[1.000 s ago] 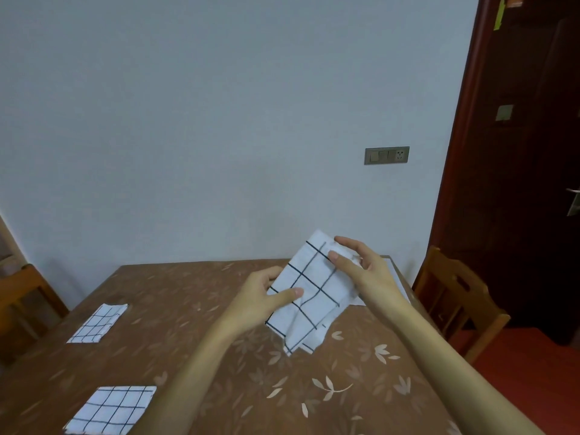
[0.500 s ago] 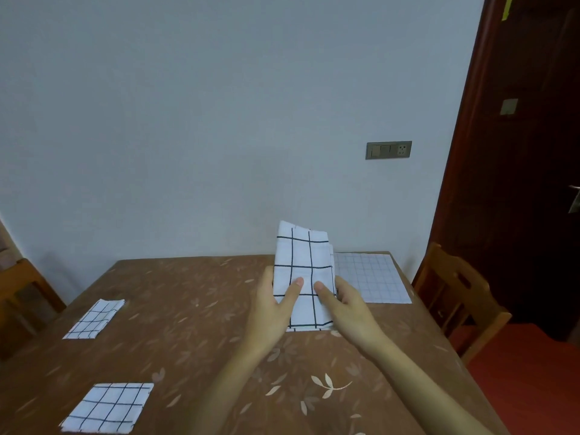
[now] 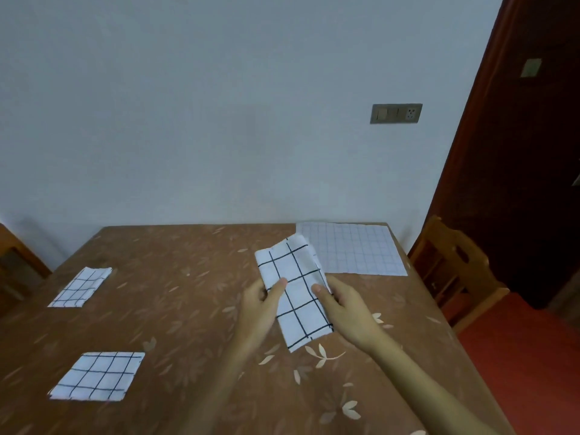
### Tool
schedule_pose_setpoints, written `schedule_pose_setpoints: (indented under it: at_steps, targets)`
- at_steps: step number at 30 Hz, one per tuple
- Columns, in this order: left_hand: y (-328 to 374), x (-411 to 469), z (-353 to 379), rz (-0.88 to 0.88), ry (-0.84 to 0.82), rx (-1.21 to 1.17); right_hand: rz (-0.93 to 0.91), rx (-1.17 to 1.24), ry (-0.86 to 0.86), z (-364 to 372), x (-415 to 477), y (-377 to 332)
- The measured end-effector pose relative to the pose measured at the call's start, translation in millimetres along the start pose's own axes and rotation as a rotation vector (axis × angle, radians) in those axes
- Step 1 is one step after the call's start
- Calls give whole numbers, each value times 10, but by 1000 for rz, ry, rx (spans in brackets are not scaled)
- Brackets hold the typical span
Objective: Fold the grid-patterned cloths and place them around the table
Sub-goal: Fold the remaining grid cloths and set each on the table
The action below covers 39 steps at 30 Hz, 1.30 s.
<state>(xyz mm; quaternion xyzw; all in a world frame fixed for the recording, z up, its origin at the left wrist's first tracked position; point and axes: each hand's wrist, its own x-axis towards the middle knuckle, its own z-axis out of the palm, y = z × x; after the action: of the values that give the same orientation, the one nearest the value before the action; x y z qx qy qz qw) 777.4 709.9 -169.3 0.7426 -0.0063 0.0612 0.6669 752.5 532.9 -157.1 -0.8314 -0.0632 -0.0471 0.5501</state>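
A white cloth with a bold black grid (image 3: 296, 290), folded into a long strip, is held just above the brown leaf-patterned table (image 3: 188, 309). My left hand (image 3: 262, 304) pinches its left edge with the thumb on top. My right hand (image 3: 342, 306) grips its right edge. Two folded grid cloths lie flat on the left: one near the front (image 3: 97, 375), one farther back (image 3: 80, 287). A larger, faint-grid cloth (image 3: 354, 249) lies unfolded at the table's far right corner.
A wooden chair (image 3: 452, 271) stands at the table's right side, beside a dark red door (image 3: 518, 152). Another chair (image 3: 12, 265) shows at the left edge. A grey wall with a switch plate (image 3: 396, 113) stands behind the table.
The held cloth has come down from upright and now lies slanted, low over the table. Both hands have shifted to its side edges. The camera has tilted down a little.
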Motion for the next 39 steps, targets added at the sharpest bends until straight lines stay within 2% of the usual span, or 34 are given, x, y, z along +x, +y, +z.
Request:
schedule_pose_setpoints:
  at_steps: [2,6,11,14,20,24,27,32,36,39]
  targets:
    - [-143,31,-29,-90,0,-58,51,6,-39,12,-11,131]
    - [-551,8,-49,-298,33,-199,231,175,-31,94,-54,442]
    - [-1101,-89,-22,-520,145,-314,536,396,-78,286,-203,914]
    - [-1335,-152,20,-621,114,-359,657,336,-116,464,-278,1260]
    - [-1683,-169,0,-773,96,-312,730,97,51,584,-229,1782]
    - [-2018,-307,-18,-863,91,-193,804,-2,134,559,-237,1995]
    - [-2240,-452,-5,-872,28,-30,837,-30,152,547,-246,2058]
    - [-2409,-553,-33,-630,-103,534,854,-143,33,551,-311,2104]
    - [-2272,-519,-36,-529,-152,718,866,-211,-31,495,-334,2034]
    - [-2161,-461,-18,-457,-197,753,841,-225,-30,421,-378,1950]
